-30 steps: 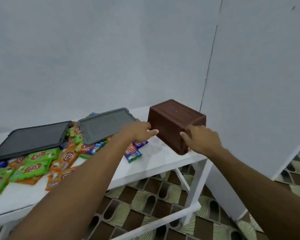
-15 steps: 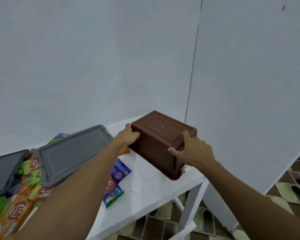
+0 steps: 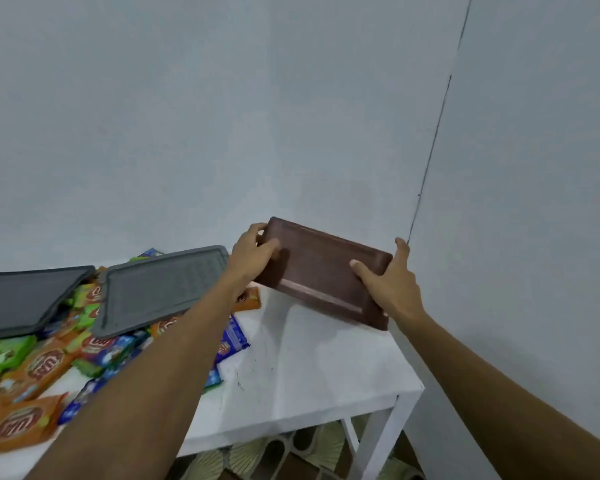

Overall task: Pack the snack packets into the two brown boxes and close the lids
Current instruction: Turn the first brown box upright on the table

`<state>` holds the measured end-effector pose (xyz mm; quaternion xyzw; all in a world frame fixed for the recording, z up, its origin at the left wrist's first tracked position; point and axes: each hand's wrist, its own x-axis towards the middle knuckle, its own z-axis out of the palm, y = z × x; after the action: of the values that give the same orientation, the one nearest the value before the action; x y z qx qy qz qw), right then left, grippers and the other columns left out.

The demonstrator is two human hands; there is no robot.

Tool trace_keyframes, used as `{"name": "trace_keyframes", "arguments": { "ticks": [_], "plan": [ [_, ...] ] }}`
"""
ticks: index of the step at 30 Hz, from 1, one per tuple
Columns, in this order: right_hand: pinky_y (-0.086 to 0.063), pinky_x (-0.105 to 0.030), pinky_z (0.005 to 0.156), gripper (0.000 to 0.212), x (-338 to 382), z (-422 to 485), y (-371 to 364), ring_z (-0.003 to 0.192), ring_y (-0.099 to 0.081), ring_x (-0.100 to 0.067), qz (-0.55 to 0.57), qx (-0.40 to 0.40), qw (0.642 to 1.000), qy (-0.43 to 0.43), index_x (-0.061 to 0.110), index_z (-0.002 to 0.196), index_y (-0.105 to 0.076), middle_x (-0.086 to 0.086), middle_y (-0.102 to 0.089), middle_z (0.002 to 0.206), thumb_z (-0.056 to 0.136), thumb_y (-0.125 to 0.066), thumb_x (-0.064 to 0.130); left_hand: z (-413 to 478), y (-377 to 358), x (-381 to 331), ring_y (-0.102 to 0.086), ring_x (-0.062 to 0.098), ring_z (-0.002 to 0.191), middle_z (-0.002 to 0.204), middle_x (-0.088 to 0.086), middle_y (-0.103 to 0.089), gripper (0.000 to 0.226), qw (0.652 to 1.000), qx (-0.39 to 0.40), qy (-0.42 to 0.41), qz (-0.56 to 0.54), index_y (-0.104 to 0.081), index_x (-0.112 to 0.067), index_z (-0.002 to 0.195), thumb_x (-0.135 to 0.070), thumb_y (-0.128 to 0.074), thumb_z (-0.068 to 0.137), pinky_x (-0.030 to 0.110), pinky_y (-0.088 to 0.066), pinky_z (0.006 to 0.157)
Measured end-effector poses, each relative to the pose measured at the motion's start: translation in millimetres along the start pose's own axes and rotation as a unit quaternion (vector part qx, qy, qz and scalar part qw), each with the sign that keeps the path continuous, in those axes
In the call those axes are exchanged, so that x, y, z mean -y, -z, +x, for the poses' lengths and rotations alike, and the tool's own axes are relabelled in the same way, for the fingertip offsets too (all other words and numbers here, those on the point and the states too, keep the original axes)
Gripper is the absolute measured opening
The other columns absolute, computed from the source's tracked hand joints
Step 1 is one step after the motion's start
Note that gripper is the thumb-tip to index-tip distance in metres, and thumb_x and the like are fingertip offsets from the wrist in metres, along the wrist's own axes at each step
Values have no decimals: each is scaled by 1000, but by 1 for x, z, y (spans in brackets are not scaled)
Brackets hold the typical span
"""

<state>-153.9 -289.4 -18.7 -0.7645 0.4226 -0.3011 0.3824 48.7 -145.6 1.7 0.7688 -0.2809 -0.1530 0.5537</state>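
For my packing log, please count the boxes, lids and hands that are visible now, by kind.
Brown box: 1
Grey lids: 2
Hands, left hand and right hand, both holding the box: 2
Total: 5

White table [image 3: 326,375] – near corner; grey walls [image 3: 187,116]; patterned floor tiles [image 3: 326,448].

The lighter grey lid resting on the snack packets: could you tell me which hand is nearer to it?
Left. The left hand grips the brown box's end just right of the grey lid; the right hand holds the box's far end, farther away.
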Motion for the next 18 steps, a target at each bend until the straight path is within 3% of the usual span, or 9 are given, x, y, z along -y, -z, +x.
{"name": "trace_keyframes", "arguments": {
  "ticks": [3, 6, 9, 13, 16, 18],
  "plan": [
    [-42, -48, 104, 93, 7, 13, 6, 121, -54, -34, 69, -7, 997, 22, 39, 148, -9, -14, -55, 134, 77, -65, 64, -14, 12, -8, -58, 18, 102, 120, -1, -58, 50, 997, -63, -36, -12, -43, -26, 138, -26, -57, 90, 24, -47, 76],
    [-43, -44, 103, 82, 12, 24, 12, 121, -54, -28, 129, 18, 990, 51, 36, 147, -19, -12, -56, 134, 82, -61, 62, -25, 35, -6, -63, 22, 102, 117, 4, -67, 44, 993, -89, -61, -47, -54, -26, 124, -39, -61, 83, 32, -49, 84],
    [-40, -37, 101, 72, 17, 32, 18, 124, -51, -23, 176, 44, 979, 95, 36, 145, -26, -11, -54, 137, 85, -55, 63, -36, 46, -6, -67, 18, 102, 115, 4, -69, 34, 987, -95, -103, -76, -56, -23, 121, -36, -61, 91, 29, -51, 84],
    [-42, -24, 86, 58, 22, 34, 15, 107, -59, -15, 183, 17, 966, 181, 33, 138, -40, -4, -62, 127, 88, -56, 56, -41, 40, -9, -59, 12, 108, 125, -7, -59, 36, 975, -157, -151, 50, -53, -23, 128, -40, -52, 97, 29, -51, 88],
    [-55, -36, 86, 50, 22, 40, 11, 98, -67, -18, 132, -29, 964, 228, 34, 128, -45, 1, -66, 119, 88, -53, 61, -40, 32, -7, -59, 19, 108, 122, 0, -62, 49, 954, -209, -178, 120, -55, -15, 126, -51, -41, 96, 35, -51, 87],
    [-56, -43, 84, 45, 24, 47, 11, 88, -67, -18, 77, -66, 963, 250, 27, 122, -49, -1, -69, 113, 92, -47, 60, -40, 26, -12, -61, 20, 98, 118, 3, -64, 52, 946, -252, -162, 121, -53, -13, 122, -55, -41, 94, 36, -49, 81]
  ]
}}
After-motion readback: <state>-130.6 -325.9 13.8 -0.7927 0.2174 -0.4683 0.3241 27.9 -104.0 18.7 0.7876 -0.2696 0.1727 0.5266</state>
